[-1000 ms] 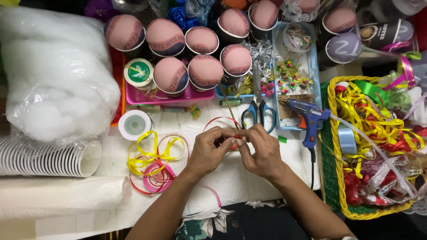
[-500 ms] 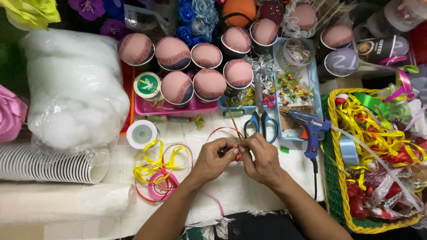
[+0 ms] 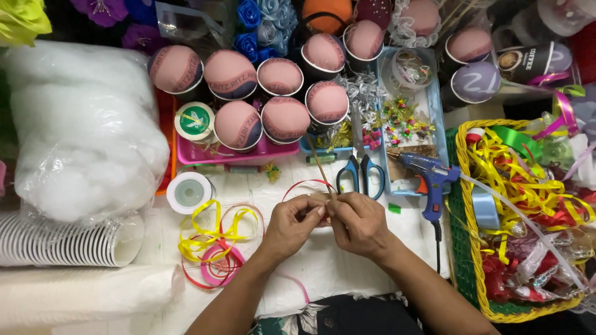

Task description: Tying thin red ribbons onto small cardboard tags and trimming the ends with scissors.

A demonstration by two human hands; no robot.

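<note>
Both hands meet at centre frame, pinching a thin wooden stick and red ribbon.

The left hand [image 3: 292, 224] and right hand [image 3: 359, 223] are closed, fingertips touching, gripping the stick [image 3: 320, 166], which slants up-left from them; the red ribbon [image 3: 305, 184] loops just above the knuckles. Scissors [image 3: 359, 174] lie just above the right hand on the bench [image 3: 323, 267], the blue glue gun [image 3: 429, 177] to their right.
</note>
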